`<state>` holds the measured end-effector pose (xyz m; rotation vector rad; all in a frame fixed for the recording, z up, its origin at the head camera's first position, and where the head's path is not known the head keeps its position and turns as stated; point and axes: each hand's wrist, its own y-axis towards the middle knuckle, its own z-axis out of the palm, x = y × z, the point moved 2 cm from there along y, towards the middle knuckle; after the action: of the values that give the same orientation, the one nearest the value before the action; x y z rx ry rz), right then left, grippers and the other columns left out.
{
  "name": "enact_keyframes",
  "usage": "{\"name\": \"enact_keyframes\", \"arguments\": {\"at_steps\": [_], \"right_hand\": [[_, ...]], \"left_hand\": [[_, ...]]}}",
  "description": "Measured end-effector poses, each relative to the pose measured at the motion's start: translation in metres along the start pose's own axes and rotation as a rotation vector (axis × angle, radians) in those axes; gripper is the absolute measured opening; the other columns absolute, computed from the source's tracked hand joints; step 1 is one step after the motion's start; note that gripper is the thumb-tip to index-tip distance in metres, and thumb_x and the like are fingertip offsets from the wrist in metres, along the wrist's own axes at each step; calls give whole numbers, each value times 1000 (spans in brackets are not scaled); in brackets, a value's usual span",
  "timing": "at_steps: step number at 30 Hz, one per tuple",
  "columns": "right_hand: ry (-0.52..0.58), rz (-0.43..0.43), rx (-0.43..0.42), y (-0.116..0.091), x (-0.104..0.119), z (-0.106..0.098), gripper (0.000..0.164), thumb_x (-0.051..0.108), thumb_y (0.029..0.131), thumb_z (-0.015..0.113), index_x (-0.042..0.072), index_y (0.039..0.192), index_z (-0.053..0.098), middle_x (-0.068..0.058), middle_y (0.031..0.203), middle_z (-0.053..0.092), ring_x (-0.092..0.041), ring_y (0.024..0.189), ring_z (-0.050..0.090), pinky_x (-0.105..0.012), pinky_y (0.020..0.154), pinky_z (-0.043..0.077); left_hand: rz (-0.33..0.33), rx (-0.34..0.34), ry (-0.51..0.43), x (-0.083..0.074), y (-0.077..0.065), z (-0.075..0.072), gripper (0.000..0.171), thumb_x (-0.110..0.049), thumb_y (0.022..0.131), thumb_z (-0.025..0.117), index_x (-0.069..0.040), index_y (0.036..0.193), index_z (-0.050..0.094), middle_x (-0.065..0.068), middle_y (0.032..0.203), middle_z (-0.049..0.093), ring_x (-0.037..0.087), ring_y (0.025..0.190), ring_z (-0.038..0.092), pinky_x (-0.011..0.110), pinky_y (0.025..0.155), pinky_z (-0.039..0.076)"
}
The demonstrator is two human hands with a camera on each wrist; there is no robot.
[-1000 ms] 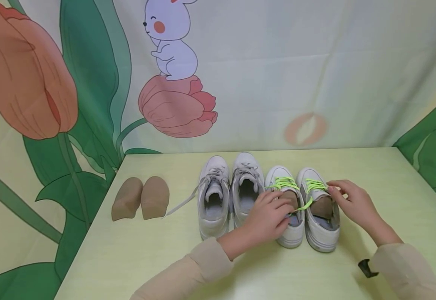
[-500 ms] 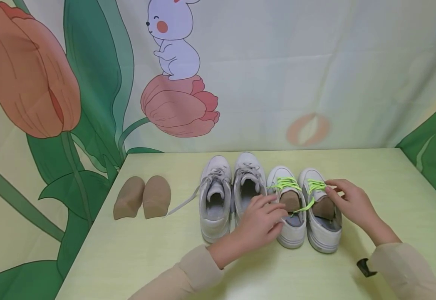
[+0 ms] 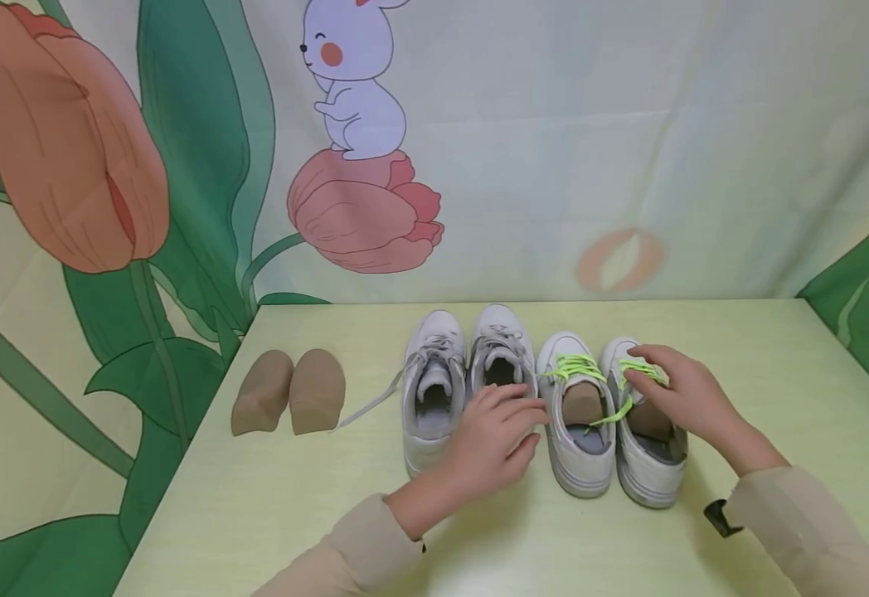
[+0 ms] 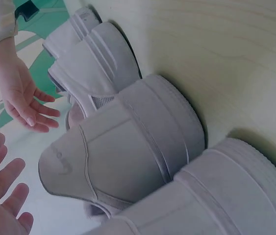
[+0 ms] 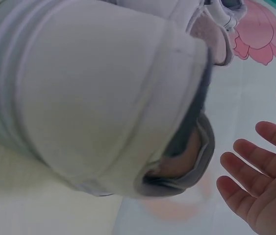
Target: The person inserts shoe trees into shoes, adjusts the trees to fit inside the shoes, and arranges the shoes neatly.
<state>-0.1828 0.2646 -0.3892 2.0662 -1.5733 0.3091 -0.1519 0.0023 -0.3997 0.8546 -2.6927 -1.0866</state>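
Observation:
Two white sneakers with neon green laces stand side by side on the table, a left one (image 3: 582, 468) and a right one (image 3: 651, 477). Each has a brown toe-shaped insert (image 3: 584, 404) inside its opening. My right hand (image 3: 684, 394) is over the right sneaker's laces, its fingers spread and holding nothing in the right wrist view. My left hand (image 3: 483, 435), also spread and holding nothing, is above the nearer white-laced sneaker (image 3: 502, 323) and covers its heel. Both hands appear apart in the left wrist view, my left hand (image 4: 3, 196) closest.
Farther left stands another white-laced sneaker (image 3: 427, 448), one lace (image 3: 371, 404) trailing onto the table. Two loose brown inserts (image 3: 318, 394) lie at the table's left. A printed curtain (image 3: 517, 166) hangs behind the table (image 3: 270, 514).
My left hand has drawn back leftward from the left green-laced sneaker to the white-laced one. My right hand has shifted left, from the right sneaker's side to over its laces.

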Motion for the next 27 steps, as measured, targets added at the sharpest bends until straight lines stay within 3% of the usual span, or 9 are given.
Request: {"name": "enact_keyframes", "arguments": {"at_steps": [7,14,27], "right_hand": [[-26,-45,48,12,14,1,49,34,87,52,1,123,47,-21,123,50,-38,114,45,-52,91,34],[-55,-76,110,22,29,3,53,36,88,50,1,126,43,-20,128,46,-37,119,41,-51,95,32],[-66,-91,207,40,48,14,70,38,84,55,-1,135,27,-22,137,34,-37,126,31,-50,100,27]], "left_hand": [[13,-57,-2,8,-6,-6,15,-15,77,63,-15,91,67,-1,101,66,17,108,53,35,94,36],[-60,-43,-17,15,-13,-14,15,-13,78,60,-15,91,67,-2,104,65,16,108,52,34,95,36],[-136,-95,-28,34,-28,-26,15,-11,76,62,-12,91,66,3,103,65,21,105,55,37,93,36]]}}
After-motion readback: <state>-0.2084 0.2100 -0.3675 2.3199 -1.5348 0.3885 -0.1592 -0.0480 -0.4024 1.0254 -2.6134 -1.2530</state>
